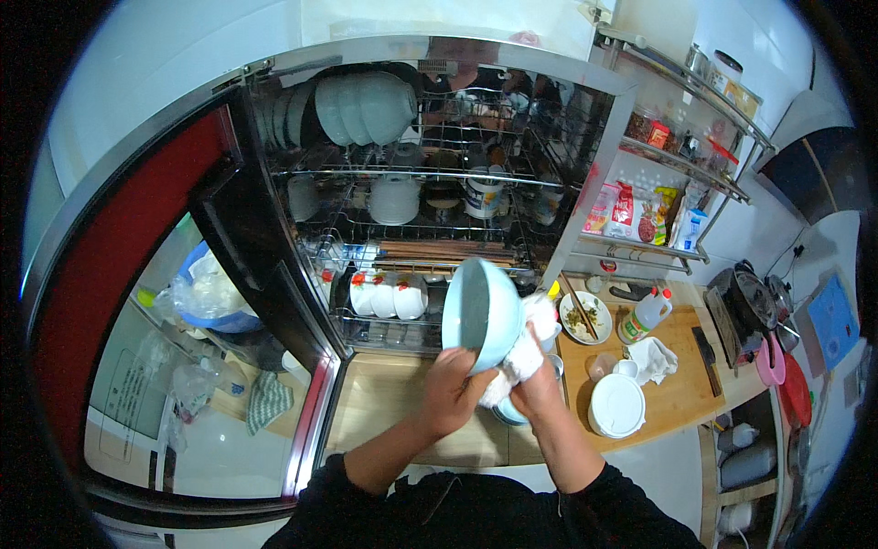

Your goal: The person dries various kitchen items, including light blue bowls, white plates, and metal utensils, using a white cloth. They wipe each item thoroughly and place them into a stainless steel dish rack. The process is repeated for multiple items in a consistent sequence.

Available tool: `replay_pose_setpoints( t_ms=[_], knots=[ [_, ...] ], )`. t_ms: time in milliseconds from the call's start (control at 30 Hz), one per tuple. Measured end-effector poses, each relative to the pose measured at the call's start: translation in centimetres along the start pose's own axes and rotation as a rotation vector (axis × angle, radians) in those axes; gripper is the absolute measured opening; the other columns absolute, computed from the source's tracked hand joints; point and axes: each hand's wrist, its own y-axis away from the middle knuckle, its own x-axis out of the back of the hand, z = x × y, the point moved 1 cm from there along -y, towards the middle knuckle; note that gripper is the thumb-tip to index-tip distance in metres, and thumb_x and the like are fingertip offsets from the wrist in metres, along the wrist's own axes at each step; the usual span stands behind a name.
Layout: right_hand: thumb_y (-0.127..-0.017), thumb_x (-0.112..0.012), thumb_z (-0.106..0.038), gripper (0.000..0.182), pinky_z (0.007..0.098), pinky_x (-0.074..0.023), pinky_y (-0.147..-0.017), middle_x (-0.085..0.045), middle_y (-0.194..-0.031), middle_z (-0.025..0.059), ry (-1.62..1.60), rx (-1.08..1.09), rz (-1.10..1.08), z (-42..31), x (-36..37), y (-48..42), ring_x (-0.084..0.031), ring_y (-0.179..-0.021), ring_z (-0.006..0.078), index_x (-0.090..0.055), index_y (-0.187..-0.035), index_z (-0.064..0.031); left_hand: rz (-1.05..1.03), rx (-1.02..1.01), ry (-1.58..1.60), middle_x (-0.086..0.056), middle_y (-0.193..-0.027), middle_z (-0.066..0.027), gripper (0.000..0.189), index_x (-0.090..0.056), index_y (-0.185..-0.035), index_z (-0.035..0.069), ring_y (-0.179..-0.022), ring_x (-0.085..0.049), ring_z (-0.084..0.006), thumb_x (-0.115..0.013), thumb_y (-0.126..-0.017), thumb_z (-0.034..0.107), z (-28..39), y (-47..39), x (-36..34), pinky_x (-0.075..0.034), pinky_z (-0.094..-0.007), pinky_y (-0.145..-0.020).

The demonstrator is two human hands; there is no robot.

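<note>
My left hand [454, 384] grips the rim of a pale blue bowl [504, 309], which is tilted on its side above the counter. Behind the bowl, my right hand [538, 377] holds a white cloth [521, 357] against its outer wall; some of its fingers are hidden. Below my hands, part of another blue bowl [509, 413] shows on the counter. In front of me stands an open dish cabinet with wire racks [411, 171], holding blue bowls [367, 106], white cups with red patterns [388, 296] and wooden chopsticks [446, 252].
The cabinet's red-framed glass door [130, 185] stands open at left. At right, a wooden cutting board [675, 398] bears a food bowl with chopsticks [585, 318], a plastic bottle [643, 316], a white lidded tub [617, 406], a crumpled cloth [653, 359] and a knife [706, 360].
</note>
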Motion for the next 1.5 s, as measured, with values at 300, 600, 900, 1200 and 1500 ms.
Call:
replay_pose_setpoints(
  t_ms=[300,600,900,1200,1500],
  knots=[
    [-0.089,-0.032,-0.045,0.051,0.0265,-0.0396,-0.066,-0.055,-0.080,0.0049,0.561,0.406,-0.043,-7.4,-6.2,-6.6,-0.049,-0.074,0.0106,-0.056,-0.093,-0.0004,-0.104,-0.044,0.275,-0.058,-0.092,-0.0054,0.024,-0.052,-0.103,-0.002,-0.085,-0.052,-0.0103,-0.055,-0.082,0.008,2.3,-11.2,4.3,-0.041,-0.0246,-0.075],
    [-0.088,-0.036,-0.044,0.045,0.0270,-0.0436,-0.050,-0.058,-0.081,0.0080,0.693,0.397,-0.088,-11.8,-11.0,-15.1,-0.057,-0.063,0.0171,-0.051,-0.100,-0.0032,-0.069,-0.043,0.345,-0.058,-0.091,-0.0014,0.023,-0.053,-0.101,0.000,-0.084,-0.050,-0.0069,-0.055,-0.084,0.014,0.6,-20.3,7.7,-0.040,-0.0237,-0.076],
    [-0.084,-0.042,-0.041,0.046,0.0289,-0.0419,-0.047,-0.059,-0.082,0.0108,0.871,0.428,-0.029,-11.3,-13.4,-22.8,-0.058,-0.063,0.0166,-0.051,-0.107,-0.0014,0.086,0.030,0.454,-0.058,-0.096,-0.0061,0.027,-0.052,-0.104,-0.001,-0.086,-0.051,-0.0125,-0.055,-0.083,0.015,-4.4,-25.8,10.0,-0.039,-0.0270,-0.078],
    [-0.075,-0.053,-0.051,0.067,0.0324,-0.0435,-0.070,-0.056,-0.101,0.0174,0.937,0.378,0.005,-10.8,-15.6,-25.4,-0.055,-0.087,0.0243,-0.047,-0.112,0.0049,0.150,0.131,0.601,-0.058,-0.095,-0.0068,0.026,-0.053,-0.104,0.000,-0.084,-0.051,-0.0146,-0.055,-0.083,0.015,-7.8,-28.2,11.3,-0.039,-0.0280,-0.077],
    [-0.081,-0.049,-0.040,0.049,0.0347,-0.0447,-0.067,-0.057,-0.093,0.0113,0.920,0.422,-0.072,-9.8,-14.8,-31.6,-0.055,-0.080,0.0205,-0.048,-0.110,-0.0005,0.491,-0.016,-0.069,-0.054,-0.100,-0.0186,0.026,-0.050,-0.100,-0.004,-0.092,-0.051,-0.0290,-0.055,-0.076,0.008,-8.9,-29.3,10.9,-0.038,-0.0328,-0.083]
  ],
)
